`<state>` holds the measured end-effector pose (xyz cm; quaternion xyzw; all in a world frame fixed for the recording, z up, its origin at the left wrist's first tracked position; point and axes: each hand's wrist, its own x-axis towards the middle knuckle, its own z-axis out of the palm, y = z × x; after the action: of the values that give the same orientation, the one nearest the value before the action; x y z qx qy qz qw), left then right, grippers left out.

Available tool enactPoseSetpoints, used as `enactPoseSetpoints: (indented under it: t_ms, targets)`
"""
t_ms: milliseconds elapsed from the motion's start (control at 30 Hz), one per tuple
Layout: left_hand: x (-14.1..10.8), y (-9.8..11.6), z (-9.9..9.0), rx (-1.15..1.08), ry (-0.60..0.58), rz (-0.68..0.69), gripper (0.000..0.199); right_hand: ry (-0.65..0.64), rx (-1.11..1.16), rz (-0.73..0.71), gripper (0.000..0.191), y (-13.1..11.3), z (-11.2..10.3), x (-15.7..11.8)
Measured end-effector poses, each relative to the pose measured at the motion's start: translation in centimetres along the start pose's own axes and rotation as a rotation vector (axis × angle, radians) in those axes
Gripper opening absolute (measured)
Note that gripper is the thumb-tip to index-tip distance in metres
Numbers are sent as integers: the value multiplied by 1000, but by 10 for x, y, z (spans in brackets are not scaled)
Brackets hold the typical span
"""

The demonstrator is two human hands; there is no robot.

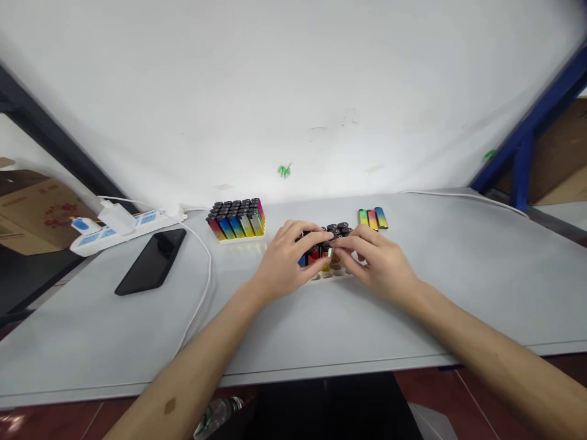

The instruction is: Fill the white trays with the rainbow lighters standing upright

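Note:
Both hands meet over a pale tray with rows of holes (326,275), partly filled with upright, black-topped colourful lighters. My left hand (285,255) curves round the left side of the group, its index finger and thumb closed about a lighter with a yellow lower part (326,267). From the other side, my right hand (378,255) pinches the top of that lighter between thumb and fingers. Black lighter tops (338,228) show behind the fingertips. Some holes along the front row show bare. My hands hide much of the tray.
Further left stands a full block of lighters (236,220) in a similar tray. Three loose lighters (373,219) lie behind my right hand. A black phone (151,261), a power strip (131,229) and a white cable (208,275) occupy the table's left side.

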<state>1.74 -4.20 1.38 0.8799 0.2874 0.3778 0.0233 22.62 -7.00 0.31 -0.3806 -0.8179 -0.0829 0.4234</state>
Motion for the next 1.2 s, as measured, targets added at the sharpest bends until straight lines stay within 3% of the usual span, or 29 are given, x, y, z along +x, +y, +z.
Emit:
enactPoseSetpoints:
  t_ms: [133,233,267,367,467,567,700,900,1067,1200]
  targets:
    - [0,-1,0,24,2,14,20,60,19,66,12,10,-8,2]
    - [0,-1,-1,20,11,20,19,123,-82,315,14,30,-18,5]
    - [0,-1,-1,16,14,20,19,92,-137,425,16,37,-21,5]
    - [0,-1,0,4,39,36,19,-176,-333,728,29,55,-27,5]
    - [0,-1,0,6,58,49,18,-477,-429,889,43,61,-27,5]
    - [0,-1,0,15,64,56,19,-590,-455,927,46,61,-24,5]
    - [1,0,0,22,73,61,18,-621,-434,919,31,61,-24,4]
    - [0,1,0,21,82,67,18,-478,-295,831,25,66,-21,-2]
    - [1,2,0,19,87,69,17,-318,-73,785,42,68,-16,-2]
    - [1,2,0,20,95,62,17,-240,-78,759,24,61,-19,5]
